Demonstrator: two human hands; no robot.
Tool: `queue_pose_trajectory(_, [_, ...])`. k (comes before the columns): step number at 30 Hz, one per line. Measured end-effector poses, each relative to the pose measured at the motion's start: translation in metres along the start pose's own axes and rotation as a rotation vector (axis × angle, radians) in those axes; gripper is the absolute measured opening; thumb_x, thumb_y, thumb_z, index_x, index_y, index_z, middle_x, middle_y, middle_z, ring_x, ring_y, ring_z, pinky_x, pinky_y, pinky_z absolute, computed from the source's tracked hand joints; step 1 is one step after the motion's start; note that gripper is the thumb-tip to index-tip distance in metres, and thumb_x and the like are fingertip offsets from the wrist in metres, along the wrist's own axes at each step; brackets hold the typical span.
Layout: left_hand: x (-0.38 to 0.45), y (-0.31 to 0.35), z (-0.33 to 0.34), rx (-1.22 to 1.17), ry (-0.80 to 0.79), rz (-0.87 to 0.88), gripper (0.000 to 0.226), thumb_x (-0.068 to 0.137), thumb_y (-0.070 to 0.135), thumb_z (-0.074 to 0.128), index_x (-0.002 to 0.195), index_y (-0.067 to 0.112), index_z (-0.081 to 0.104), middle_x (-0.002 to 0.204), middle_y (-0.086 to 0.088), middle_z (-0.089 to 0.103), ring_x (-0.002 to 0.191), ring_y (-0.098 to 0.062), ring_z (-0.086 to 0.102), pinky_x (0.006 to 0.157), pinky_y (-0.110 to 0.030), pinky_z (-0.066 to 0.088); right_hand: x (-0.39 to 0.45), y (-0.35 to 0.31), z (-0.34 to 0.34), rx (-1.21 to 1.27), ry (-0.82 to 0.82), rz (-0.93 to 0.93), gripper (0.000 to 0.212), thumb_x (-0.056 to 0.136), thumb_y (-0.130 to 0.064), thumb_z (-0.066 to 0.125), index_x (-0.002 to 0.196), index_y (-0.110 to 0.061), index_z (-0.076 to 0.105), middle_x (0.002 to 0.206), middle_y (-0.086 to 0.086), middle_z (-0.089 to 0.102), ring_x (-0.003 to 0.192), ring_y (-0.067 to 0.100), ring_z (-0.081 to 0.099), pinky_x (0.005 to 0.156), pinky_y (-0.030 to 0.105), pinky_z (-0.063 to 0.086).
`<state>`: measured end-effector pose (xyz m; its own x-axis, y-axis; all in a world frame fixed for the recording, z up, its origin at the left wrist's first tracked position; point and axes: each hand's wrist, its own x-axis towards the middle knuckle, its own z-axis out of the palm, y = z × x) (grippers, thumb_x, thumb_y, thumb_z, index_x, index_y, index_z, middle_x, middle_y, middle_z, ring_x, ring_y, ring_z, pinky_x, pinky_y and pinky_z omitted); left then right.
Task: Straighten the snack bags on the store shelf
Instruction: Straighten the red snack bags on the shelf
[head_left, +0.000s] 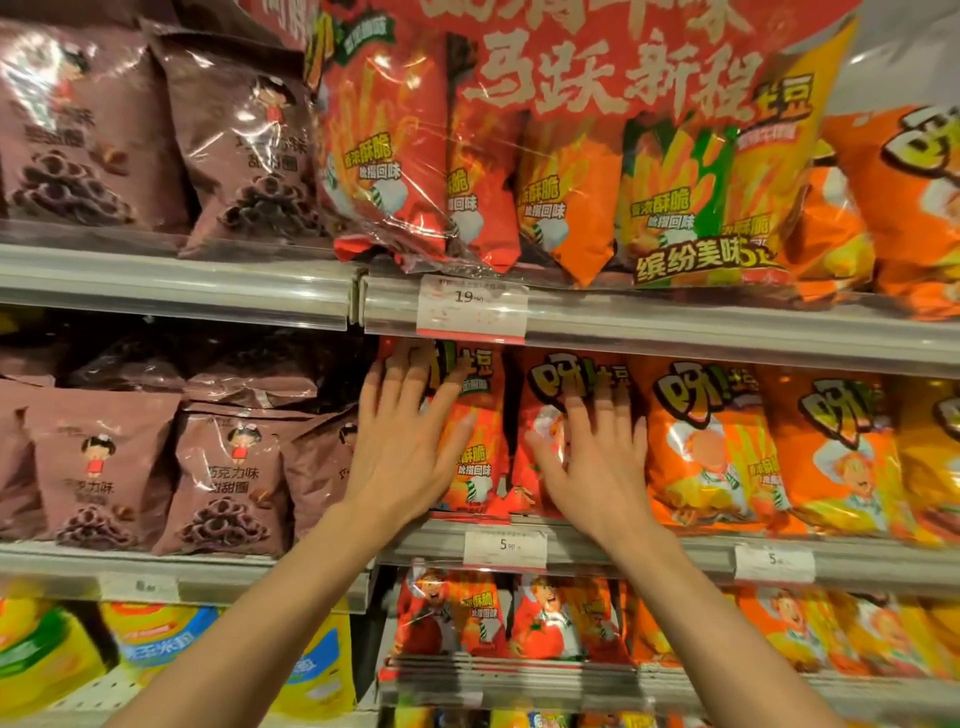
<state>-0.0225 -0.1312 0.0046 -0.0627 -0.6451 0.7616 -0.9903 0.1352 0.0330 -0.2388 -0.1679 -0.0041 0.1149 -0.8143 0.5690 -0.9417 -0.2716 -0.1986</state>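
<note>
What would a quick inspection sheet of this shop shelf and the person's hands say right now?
Surface: middle shelf, metal rail with price tags.
Job's things: two red snack bags; left red bag and right red bag stand upright, side by side.
Clutter: orange bags to the right, brown bags to the left, multipack above.
Grippers: left hand flat on the left red bag; right hand flat on the right red bag, fingers straight.
Cables: nothing seen.
Surroundings: more bags on the lower shelf.
</note>
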Motion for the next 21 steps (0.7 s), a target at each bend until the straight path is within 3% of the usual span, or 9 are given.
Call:
queue_pose_trajectory(4, [0.004, 0.008, 0.015, 0.099, -0.084, 0.038, 0.06, 0.102, 0.058, 0.028, 0.155, 0.029, 0.032, 0.166, -0.014, 0.015, 0.154, -0.032, 0.001, 0.121, -0.057, 0.008, -0.003, -0.006, 0.008, -0.075, -0.03, -0.006, 0.073, 0.094, -0.068, 0.025, 0.15, -0.022, 0.033, 0.153, 0.016, 0.038, 0.145, 0.041, 0.024, 0.114, 0.064, 0.022])
queue_pose_trajectory(8, [0.005, 0.009, 0.02, 0.13, -0.09, 0.012, 0.061, 0.102, 0.058, 0.028, 0.155, 0.028, 0.029, 0.165, -0.016, 0.017, 0.154, -0.034, 0.003, 0.122, -0.058, 0.006, -0.009, -0.002, 0.011, -0.066, -0.001, -0.004, 0.067, 0.096, -0.057, 0.028, 0.153, -0.021, 0.029, 0.155, 0.016, 0.036, 0.146, 0.039, 0.024, 0.115, 0.06, 0.026])
queue_pose_trajectory(13, [0.008, 0.012, 0.022, 0.139, -0.11, -0.027, 0.062, 0.101, 0.058, 0.028, 0.156, 0.028, 0.028, 0.164, -0.016, 0.019, 0.153, -0.036, 0.009, 0.121, -0.059, 0.007, -0.009, -0.003, 0.015, -0.065, -0.027, 0.01, 0.072, 0.098, -0.065, 0.016, 0.156, -0.023, 0.023, 0.16, 0.015, 0.028, 0.15, 0.037, 0.015, 0.119, 0.061, 0.008])
queue_pose_trajectory(21, [0.006, 0.014, 0.017, 0.095, -0.112, -0.053, 0.061, 0.1, 0.056, 0.033, 0.154, 0.027, 0.034, 0.162, -0.015, 0.026, 0.151, -0.038, 0.017, 0.121, -0.056, 0.011, -0.01, -0.003, 0.011, -0.014, -0.039, 0.014, 0.072, 0.097, -0.068, 0.021, 0.153, -0.023, 0.03, 0.159, 0.014, 0.032, 0.149, 0.035, 0.019, 0.12, 0.06, 0.01])
